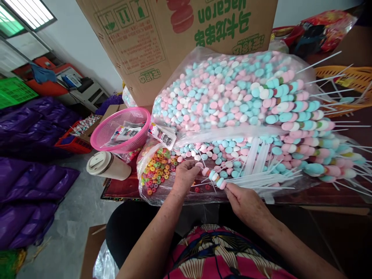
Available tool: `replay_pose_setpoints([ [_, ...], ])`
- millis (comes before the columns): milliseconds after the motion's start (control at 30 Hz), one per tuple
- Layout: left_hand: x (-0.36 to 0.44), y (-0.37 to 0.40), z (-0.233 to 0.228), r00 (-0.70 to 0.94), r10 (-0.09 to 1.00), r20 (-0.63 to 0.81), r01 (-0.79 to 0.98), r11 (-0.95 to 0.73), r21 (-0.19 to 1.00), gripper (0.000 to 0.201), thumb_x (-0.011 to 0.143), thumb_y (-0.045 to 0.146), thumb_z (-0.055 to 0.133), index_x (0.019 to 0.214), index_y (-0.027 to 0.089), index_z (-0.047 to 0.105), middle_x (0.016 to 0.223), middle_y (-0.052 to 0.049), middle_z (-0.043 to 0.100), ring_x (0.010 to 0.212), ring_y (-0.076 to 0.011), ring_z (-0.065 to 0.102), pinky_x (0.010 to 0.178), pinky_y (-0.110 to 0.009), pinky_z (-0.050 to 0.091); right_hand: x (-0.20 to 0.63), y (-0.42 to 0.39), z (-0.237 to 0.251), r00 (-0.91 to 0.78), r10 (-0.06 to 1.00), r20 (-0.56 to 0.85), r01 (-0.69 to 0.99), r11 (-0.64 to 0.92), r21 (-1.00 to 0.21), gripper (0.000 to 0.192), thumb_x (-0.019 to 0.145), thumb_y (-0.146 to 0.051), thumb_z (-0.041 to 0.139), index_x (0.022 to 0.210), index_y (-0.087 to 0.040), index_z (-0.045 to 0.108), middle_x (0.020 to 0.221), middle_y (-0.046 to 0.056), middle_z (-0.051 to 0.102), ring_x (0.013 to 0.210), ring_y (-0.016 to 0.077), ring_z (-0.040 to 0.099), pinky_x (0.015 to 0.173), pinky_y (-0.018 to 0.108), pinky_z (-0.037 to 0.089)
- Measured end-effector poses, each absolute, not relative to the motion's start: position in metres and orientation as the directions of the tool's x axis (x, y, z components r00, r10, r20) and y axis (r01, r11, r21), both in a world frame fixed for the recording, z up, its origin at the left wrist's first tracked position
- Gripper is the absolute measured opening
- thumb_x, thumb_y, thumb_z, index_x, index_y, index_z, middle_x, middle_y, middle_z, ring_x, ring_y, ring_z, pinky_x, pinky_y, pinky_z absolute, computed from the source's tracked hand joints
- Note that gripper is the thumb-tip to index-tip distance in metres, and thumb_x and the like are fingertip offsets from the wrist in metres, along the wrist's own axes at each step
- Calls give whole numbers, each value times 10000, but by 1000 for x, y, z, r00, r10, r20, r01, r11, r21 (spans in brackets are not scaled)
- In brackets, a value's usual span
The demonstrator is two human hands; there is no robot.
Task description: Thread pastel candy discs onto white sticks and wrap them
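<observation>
My right hand (245,200) pinches the near end of a candy skewer (214,176), which slants up to the left across my front. Blue, pink and white marshmallows are threaded on it, with small coloured rings between some of them. At its far end my left hand (186,175) is closed on a pink marshmallow (199,165) between thumb and fingers. I cannot tell whether the stick's tip is inside that marshmallow. Loose white sticks (261,181) lie just beyond my right hand. Fruit-coloured ring candies (157,170) are heaped left of my left hand.
Behind my hands bulges a clear bag of marshmallows (209,93). Finished skewers (305,124) are stacked on the right, sticks pointing outward. A pink basket (97,133) with printed packets and a lidded cup (122,168) stand left. A large carton (174,42) rises behind.
</observation>
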State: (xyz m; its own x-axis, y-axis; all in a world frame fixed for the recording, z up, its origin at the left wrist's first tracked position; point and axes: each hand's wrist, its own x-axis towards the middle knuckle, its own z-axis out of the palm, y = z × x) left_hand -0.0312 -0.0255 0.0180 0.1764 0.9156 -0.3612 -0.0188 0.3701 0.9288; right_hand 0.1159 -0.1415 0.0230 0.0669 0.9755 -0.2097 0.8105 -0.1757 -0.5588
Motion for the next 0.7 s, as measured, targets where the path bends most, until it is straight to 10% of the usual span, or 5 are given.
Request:
replay_pose_setpoints([
  [533, -37, -32, 9, 348, 937, -33, 414, -122, 902, 158, 683, 166, 568, 799, 165, 675, 708, 9, 659, 634, -107, 565, 607, -202, 437, 116, -137, 28, 37, 948, -317, 893, -174, -415, 271, 909, -230, 345, 887, -191, 612, 808, 96, 699, 714, 216, 615, 560, 293, 212],
  [700, -43, -35, 6, 336, 942, 20, 386, -157, 909, 190, 694, 138, 537, 800, 179, 689, 695, 17, 648, 653, -114, 562, 651, -208, 439, 109, -133, 20, 11, 964, -267, 832, -157, -532, 274, 894, -235, 335, 839, -197, 601, 745, 72, 678, 664, 181, 575, 571, 274, 250],
])
